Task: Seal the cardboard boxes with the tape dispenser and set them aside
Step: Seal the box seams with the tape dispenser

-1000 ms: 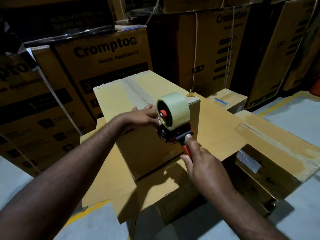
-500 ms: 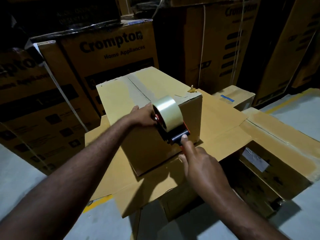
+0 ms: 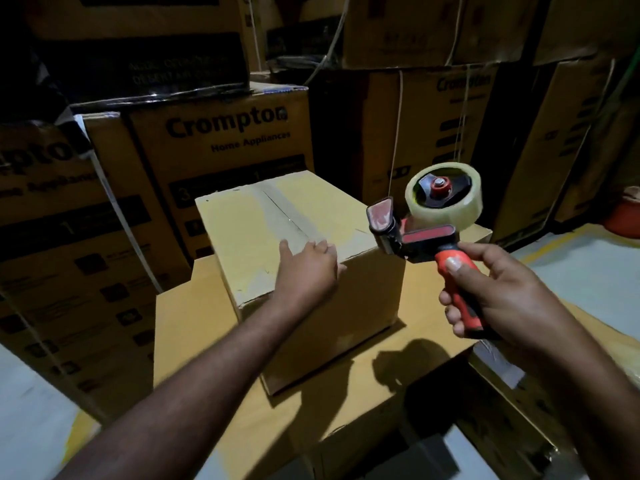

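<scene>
A plain cardboard box [image 3: 252,233] stands in the middle on a larger flat carton [image 3: 194,327], with a strip of tape along its top seam. My left hand [image 3: 308,268] lies flat with straight fingers on the box's near top edge. My right hand [image 3: 498,296] grips the orange handle of the tape dispenser [image 3: 433,216], lifted in the air to the right of the box and apart from it. The dispenser carries a roll of clear tape, and its black and red head points left.
Printed Crompton cartons [image 3: 221,140] are stacked behind and to the left. More tall cartons [image 3: 426,133] stand at the back right. A low carton [image 3: 519,403] sits at the lower right. An orange object [image 3: 623,216] is at the far right edge on the grey floor [image 3: 588,271].
My right hand has lifted the dispenser off the box's near side and swung it up to the right. My left hand has moved from the box edge beside the roll onto the top.
</scene>
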Demonstrator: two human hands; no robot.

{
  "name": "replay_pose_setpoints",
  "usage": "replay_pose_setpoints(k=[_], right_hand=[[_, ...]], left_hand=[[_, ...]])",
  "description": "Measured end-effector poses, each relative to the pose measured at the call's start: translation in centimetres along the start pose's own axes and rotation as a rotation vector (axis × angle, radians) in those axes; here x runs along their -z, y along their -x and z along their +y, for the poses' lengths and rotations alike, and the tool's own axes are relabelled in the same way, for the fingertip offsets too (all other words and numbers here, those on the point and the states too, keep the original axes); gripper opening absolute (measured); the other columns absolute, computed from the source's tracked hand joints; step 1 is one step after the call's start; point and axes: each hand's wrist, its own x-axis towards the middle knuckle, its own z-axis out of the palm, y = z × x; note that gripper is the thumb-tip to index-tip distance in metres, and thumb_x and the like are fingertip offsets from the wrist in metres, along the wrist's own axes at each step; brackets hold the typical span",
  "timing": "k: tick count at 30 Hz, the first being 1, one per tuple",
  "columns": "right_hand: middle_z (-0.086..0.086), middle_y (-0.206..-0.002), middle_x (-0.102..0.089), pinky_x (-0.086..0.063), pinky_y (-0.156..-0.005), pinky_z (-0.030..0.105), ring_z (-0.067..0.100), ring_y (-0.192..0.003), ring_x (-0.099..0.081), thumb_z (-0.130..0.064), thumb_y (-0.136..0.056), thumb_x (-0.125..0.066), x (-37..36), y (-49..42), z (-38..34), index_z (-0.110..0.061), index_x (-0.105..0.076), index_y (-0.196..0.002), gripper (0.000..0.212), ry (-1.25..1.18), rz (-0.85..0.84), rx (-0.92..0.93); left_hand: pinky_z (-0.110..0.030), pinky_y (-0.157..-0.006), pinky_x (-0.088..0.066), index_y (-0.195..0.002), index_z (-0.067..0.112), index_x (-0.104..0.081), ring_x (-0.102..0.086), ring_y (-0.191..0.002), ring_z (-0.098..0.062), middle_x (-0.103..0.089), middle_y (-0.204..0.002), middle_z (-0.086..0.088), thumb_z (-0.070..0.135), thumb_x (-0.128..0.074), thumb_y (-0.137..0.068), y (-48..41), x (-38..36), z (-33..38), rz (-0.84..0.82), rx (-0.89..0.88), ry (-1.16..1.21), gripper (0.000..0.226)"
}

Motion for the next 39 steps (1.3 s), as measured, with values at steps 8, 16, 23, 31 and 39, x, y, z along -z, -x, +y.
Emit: replay_pose_setpoints(k=[8,16,23,31,39], right_hand=[[0.017,-0.082,-0.066,-0.051,-0.054,0.037,0.024,-0.061,-0.061,-0.026,-0.099,-0.058,-3.0,-4.9,-0.3,-0.034,-0.045,-0.139,0.043,-0.070,-0.036,0.077],[0.014,-0.078,-0.065,-0.053,-0.050,0.031,0.024,-0.060,-0.061,-0.029,-0.089,-0.060,-8.3,-9.8,-1.2,-0.032,-0.045,-0.135,0.048,-0.103,-0.132,0.186],[0.021,-0.083,-0.061,-0.055,-0.053,0.037,0.029,-0.061,-0.060,-0.027,-0.094,-0.058,-11.3,-14.9,1.3,-0.028,-0.044,-0.140,0.048,-0.101,-0.120,0.267],[0.022,-0.085,-0.061,-0.053,-0.054,0.038,0.029,-0.062,-0.059,-0.025,-0.100,-0.053,-8.3,-20.0,2.5,-0.028,-0.040,-0.143,0.045,-0.153,-0.041,0.234],[0.030,-0.088,-0.058,-0.052,-0.056,0.042,0.031,-0.062,-0.058,-0.024,-0.100,-0.053,-6.7,-20.2,3.7,-0.039,-0.044,-0.134,0.038,-0.149,-0.077,0.188]], left_hand=[[-0.047,-0.106,-0.046,-0.144,-0.002,-0.045,-0.051,-0.131,-0.037,-0.053,-0.143,-0.024,0.051,-0.048,-0.102,0.7,-2.2,-1.5,0.165,-0.178,-0.107,0.068],[-0.042,-0.094,-0.058,-0.123,0.007,-0.071,-0.069,-0.115,-0.028,-0.071,-0.125,-0.012,0.035,-0.080,-0.085,2.0,-2.8,-9.1,0.350,-0.534,0.188,0.048],[-0.027,-0.120,-0.029,-0.148,0.031,-0.050,-0.034,-0.145,-0.001,-0.042,-0.156,0.017,0.051,-0.044,-0.103,0.8,0.0,-9.8,-0.071,-0.401,0.587,0.049],[-0.060,-0.123,0.004,-0.163,0.017,-0.008,0.000,-0.157,-0.016,-0.002,-0.171,-0.001,0.071,-0.008,-0.098,-7.9,0.8,-6.5,-0.373,-0.271,0.158,0.084],[-0.069,-0.116,0.015,-0.158,0.034,-0.029,0.006,-0.157,-0.015,-0.006,-0.170,0.007,0.060,-0.013,-0.105,-18.2,-1.6,-6.1,-0.378,-0.297,0.156,0.061]])
